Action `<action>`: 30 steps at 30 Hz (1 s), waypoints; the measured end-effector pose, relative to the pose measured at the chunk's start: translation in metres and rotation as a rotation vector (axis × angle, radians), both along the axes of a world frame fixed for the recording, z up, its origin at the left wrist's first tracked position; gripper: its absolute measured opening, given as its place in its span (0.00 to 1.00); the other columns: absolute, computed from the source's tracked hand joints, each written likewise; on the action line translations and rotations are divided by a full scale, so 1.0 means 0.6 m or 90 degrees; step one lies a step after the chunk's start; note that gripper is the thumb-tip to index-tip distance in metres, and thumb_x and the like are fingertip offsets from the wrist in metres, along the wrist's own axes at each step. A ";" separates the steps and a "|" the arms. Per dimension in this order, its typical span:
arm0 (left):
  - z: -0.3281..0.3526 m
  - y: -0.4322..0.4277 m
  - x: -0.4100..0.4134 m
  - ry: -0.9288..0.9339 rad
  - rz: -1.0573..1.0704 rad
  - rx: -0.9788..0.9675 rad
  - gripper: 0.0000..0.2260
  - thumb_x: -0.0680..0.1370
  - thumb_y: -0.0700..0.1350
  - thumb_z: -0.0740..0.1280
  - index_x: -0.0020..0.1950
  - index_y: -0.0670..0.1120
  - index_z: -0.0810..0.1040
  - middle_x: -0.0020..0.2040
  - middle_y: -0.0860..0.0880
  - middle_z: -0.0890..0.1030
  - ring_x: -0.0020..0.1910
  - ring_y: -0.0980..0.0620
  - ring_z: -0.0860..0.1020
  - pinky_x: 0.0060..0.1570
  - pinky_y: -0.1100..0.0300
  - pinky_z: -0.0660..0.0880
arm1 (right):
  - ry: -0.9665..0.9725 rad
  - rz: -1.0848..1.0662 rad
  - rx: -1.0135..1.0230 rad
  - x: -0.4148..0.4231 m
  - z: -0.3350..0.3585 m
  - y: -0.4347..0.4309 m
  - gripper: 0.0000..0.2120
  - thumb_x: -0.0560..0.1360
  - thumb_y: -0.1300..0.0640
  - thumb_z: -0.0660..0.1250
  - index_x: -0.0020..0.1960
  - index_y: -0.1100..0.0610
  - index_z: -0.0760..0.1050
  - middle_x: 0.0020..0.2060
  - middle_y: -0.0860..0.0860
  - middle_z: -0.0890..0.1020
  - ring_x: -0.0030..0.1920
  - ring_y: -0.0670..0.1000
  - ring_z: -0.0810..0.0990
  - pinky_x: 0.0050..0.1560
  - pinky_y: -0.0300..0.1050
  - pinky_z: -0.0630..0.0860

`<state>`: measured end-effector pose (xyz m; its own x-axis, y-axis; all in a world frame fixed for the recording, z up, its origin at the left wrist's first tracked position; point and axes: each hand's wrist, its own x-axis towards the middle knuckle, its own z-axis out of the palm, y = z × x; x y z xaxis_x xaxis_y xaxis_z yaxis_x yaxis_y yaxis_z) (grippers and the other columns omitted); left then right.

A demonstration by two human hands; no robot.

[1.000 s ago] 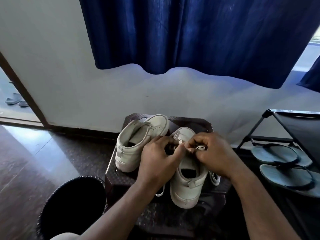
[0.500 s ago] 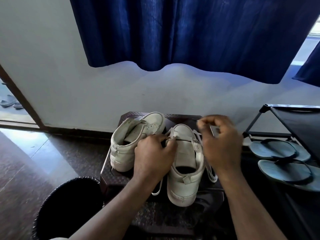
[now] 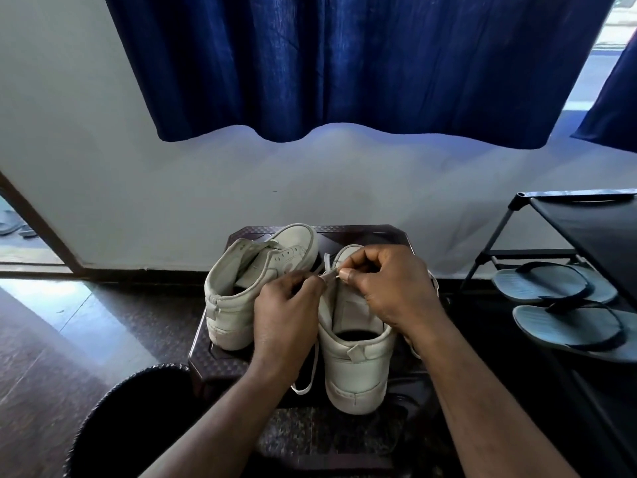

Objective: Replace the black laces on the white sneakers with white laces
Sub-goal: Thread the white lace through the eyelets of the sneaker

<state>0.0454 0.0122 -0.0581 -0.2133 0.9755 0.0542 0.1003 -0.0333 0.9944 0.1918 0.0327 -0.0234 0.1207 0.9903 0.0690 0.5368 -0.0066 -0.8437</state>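
Right hand [image 3: 389,291] has come back down from the raised pull it was making half a second ago, and its thumb and forefinger now pinch the white lace [image 3: 329,276] just over the eyelets. The left hand [image 3: 286,315], fingers curled, meets it there and seems to pinch the same stretch of lace, having kept to that side of the shoe throughout. Both work over the sneaker [image 3: 358,367], which stands heel toward the camera on a dark stool [image 3: 365,232], with a slack loop of lace hanging off its left side. By my reading one pass has been drawn tight and the tip is being set up for the next eyelet, so this shoe is partly laced in white. The second sneaker [image 3: 255,281] lies just beside it, tilted, its eyelets bare; it is not yet started. No black lace shows on either shoe. A black bin [image 3: 113,419] sits at the lower left, a rack [image 3: 586,229] with sandals [image 3: 551,284] stands to the right, and a blue curtain [image 3: 344,63] hangs above.
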 end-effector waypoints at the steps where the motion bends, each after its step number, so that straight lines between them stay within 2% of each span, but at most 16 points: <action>1: -0.001 0.000 -0.001 -0.011 -0.005 0.001 0.08 0.74 0.48 0.69 0.36 0.49 0.84 0.30 0.51 0.78 0.35 0.55 0.74 0.37 0.50 0.71 | -0.009 0.003 -0.002 -0.001 0.000 0.001 0.04 0.73 0.57 0.78 0.40 0.50 0.85 0.34 0.42 0.86 0.39 0.43 0.84 0.51 0.47 0.83; 3: -0.004 0.003 -0.002 -0.025 -0.016 0.001 0.09 0.74 0.48 0.70 0.38 0.46 0.85 0.33 0.45 0.79 0.37 0.52 0.74 0.38 0.43 0.74 | -0.017 -0.001 -0.002 -0.003 -0.001 0.002 0.06 0.72 0.58 0.77 0.40 0.48 0.85 0.34 0.41 0.86 0.39 0.42 0.84 0.50 0.46 0.82; 5: -0.010 0.007 -0.002 -0.036 -0.024 0.001 0.11 0.74 0.48 0.69 0.39 0.42 0.83 0.34 0.43 0.76 0.37 0.50 0.72 0.39 0.38 0.75 | -0.007 -0.025 0.010 -0.004 -0.006 0.004 0.07 0.71 0.58 0.77 0.40 0.47 0.84 0.34 0.40 0.85 0.37 0.40 0.83 0.45 0.44 0.81; 8: -0.012 0.009 -0.001 -0.055 -0.035 -0.002 0.13 0.74 0.48 0.69 0.40 0.38 0.82 0.36 0.40 0.77 0.39 0.49 0.72 0.42 0.35 0.75 | -0.016 -0.066 0.032 -0.008 -0.015 0.008 0.09 0.70 0.56 0.79 0.39 0.47 0.80 0.32 0.39 0.84 0.33 0.39 0.80 0.39 0.38 0.74; 10: -0.011 0.008 -0.002 -0.071 -0.044 0.002 0.12 0.73 0.48 0.68 0.39 0.40 0.83 0.36 0.38 0.78 0.40 0.48 0.73 0.40 0.39 0.75 | -0.034 -0.070 0.034 -0.009 -0.018 0.010 0.09 0.70 0.56 0.79 0.38 0.48 0.79 0.31 0.39 0.83 0.32 0.40 0.80 0.38 0.38 0.74; 12: -0.008 0.007 -0.003 -0.087 -0.049 -0.003 0.10 0.73 0.47 0.67 0.36 0.44 0.83 0.35 0.42 0.76 0.39 0.48 0.72 0.40 0.46 0.72 | -0.046 -0.044 0.023 -0.009 -0.016 0.010 0.10 0.70 0.56 0.80 0.39 0.49 0.79 0.31 0.41 0.84 0.33 0.41 0.80 0.38 0.37 0.74; 16: 0.000 0.000 -0.002 -0.088 -0.061 -0.015 0.10 0.75 0.47 0.68 0.35 0.44 0.82 0.35 0.46 0.77 0.37 0.46 0.73 0.39 0.43 0.72 | -0.066 -0.019 0.020 -0.009 -0.016 0.010 0.10 0.70 0.57 0.80 0.39 0.49 0.79 0.31 0.43 0.84 0.32 0.40 0.80 0.35 0.33 0.72; 18: 0.008 -0.005 0.001 -0.119 -0.082 -0.027 0.12 0.80 0.48 0.69 0.41 0.45 0.87 0.41 0.46 0.86 0.43 0.42 0.84 0.47 0.43 0.79 | -0.090 -0.035 0.029 -0.011 -0.020 0.011 0.10 0.70 0.58 0.79 0.38 0.48 0.79 0.31 0.42 0.84 0.34 0.40 0.81 0.38 0.35 0.75; 19: 0.011 -0.006 0.002 -0.150 -0.093 -0.051 0.14 0.82 0.51 0.68 0.46 0.44 0.88 0.45 0.44 0.88 0.49 0.41 0.86 0.52 0.45 0.81 | -0.098 -0.039 0.031 -0.012 -0.022 0.012 0.10 0.70 0.59 0.78 0.38 0.48 0.79 0.31 0.41 0.84 0.35 0.40 0.81 0.40 0.37 0.77; 21: 0.016 -0.001 0.001 -0.199 -0.094 -0.100 0.18 0.84 0.54 0.65 0.50 0.43 0.89 0.48 0.42 0.88 0.53 0.42 0.86 0.56 0.48 0.81 | -0.097 -0.037 0.029 -0.011 -0.023 0.011 0.10 0.70 0.61 0.76 0.38 0.48 0.79 0.31 0.39 0.83 0.35 0.40 0.82 0.43 0.40 0.79; 23: 0.015 0.009 0.001 -0.176 -0.083 -0.121 0.12 0.84 0.48 0.68 0.49 0.44 0.89 0.48 0.42 0.88 0.53 0.42 0.87 0.56 0.49 0.82 | -0.107 -0.026 0.034 -0.011 -0.021 0.010 0.10 0.71 0.62 0.75 0.39 0.49 0.79 0.31 0.40 0.83 0.35 0.40 0.81 0.42 0.38 0.78; 26: 0.008 0.019 0.006 -0.128 -0.068 -0.130 0.05 0.80 0.43 0.73 0.46 0.47 0.88 0.43 0.43 0.88 0.44 0.47 0.86 0.46 0.51 0.81 | -0.122 0.001 0.056 -0.010 -0.019 0.009 0.10 0.72 0.61 0.76 0.40 0.48 0.78 0.31 0.42 0.82 0.35 0.40 0.80 0.40 0.35 0.76; 28: 0.005 0.024 0.011 -0.121 -0.054 -0.135 0.04 0.79 0.42 0.74 0.45 0.47 0.87 0.41 0.44 0.88 0.40 0.50 0.84 0.42 0.54 0.80 | -0.110 0.015 0.063 -0.007 -0.019 0.007 0.10 0.71 0.60 0.77 0.40 0.48 0.78 0.31 0.42 0.82 0.34 0.40 0.80 0.42 0.39 0.78; 30: 0.003 0.030 0.014 -0.082 -0.044 -0.120 0.04 0.79 0.43 0.74 0.44 0.47 0.86 0.40 0.45 0.87 0.40 0.51 0.83 0.43 0.52 0.81 | -0.089 0.025 0.065 -0.004 -0.019 0.005 0.09 0.72 0.59 0.77 0.41 0.48 0.78 0.33 0.42 0.83 0.35 0.41 0.80 0.44 0.45 0.80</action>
